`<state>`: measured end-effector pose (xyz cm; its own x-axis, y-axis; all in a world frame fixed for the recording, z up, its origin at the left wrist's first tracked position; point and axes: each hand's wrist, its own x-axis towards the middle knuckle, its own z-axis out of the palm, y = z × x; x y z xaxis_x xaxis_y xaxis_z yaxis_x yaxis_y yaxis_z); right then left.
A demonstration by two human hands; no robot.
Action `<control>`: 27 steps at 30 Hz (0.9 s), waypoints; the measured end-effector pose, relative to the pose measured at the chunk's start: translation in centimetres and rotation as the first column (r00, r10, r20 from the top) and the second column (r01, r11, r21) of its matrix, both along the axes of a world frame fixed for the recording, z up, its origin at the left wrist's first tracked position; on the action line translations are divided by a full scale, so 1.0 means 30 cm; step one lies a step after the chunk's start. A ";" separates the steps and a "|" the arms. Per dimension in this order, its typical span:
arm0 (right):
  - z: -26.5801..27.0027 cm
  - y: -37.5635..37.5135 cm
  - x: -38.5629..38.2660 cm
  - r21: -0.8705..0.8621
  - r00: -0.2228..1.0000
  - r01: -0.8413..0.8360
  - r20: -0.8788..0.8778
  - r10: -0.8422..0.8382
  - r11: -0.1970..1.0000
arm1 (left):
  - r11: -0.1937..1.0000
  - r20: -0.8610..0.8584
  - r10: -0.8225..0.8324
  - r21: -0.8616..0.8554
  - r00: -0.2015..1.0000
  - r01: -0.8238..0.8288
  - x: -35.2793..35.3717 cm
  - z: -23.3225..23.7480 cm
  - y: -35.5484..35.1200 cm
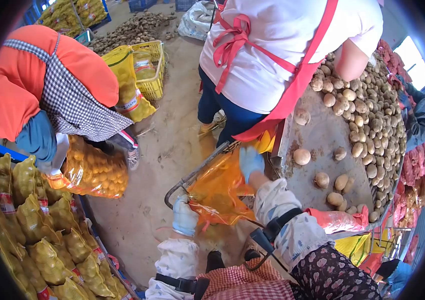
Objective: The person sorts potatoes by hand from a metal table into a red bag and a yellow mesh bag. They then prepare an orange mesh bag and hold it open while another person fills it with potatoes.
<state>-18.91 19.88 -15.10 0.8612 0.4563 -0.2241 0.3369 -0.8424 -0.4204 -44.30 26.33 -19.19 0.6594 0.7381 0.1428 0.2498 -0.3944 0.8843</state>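
Observation:
An orange mesh bag (225,187) hangs from a bent metal frame (192,175) beside the sorting table, its mouth spread. My left hand (185,215), in a light blue glove, is closed on the bag's near left rim by the frame's corner. At the bag's far right rim, close to the table edge, my right hand (251,164) is gloved too and grips the mesh; its fingertips are partly hidden. Loose potatoes (372,135) are heaped on the metal table (317,135), with several lying apart near its edge.
A co-worker in a red apron (292,100) stands ahead at the table. At left another person in a checked apron (67,85) bends over a filled potato bag (95,167). Filled yellow bags (47,255) stand in rows at lower left. A yellow crate (150,70) stands behind.

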 end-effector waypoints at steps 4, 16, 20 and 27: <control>-0.141 -0.075 -0.166 0.089 0.977 0.170 -0.141 -0.157 0.981 | 0.918 0.034 -0.041 -0.392 0.999 0.051 -0.020 -0.116 -0.009; 0.108 -0.298 -0.382 -0.069 0.852 0.072 -0.514 -0.097 0.995 | 0.988 -0.510 0.010 0.137 0.860 0.069 -0.112 0.200 -0.160; 0.194 -0.428 -0.401 -0.014 0.932 -0.082 -0.354 0.072 0.996 | 0.652 -0.517 0.008 0.652 0.856 0.387 -0.077 0.192 -0.269; 0.198 -0.598 -0.376 0.130 0.924 -0.036 -0.373 0.083 0.991 | 0.546 -0.526 -0.797 -0.421 0.295 0.725 -0.189 0.301 -0.440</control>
<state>-30.18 1.95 -9.15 0.6943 0.5473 -0.4673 0.1824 -0.7620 -0.6214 -49.97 13.12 -10.17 0.8185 -0.1597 -0.5519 0.3386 -0.6420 0.6879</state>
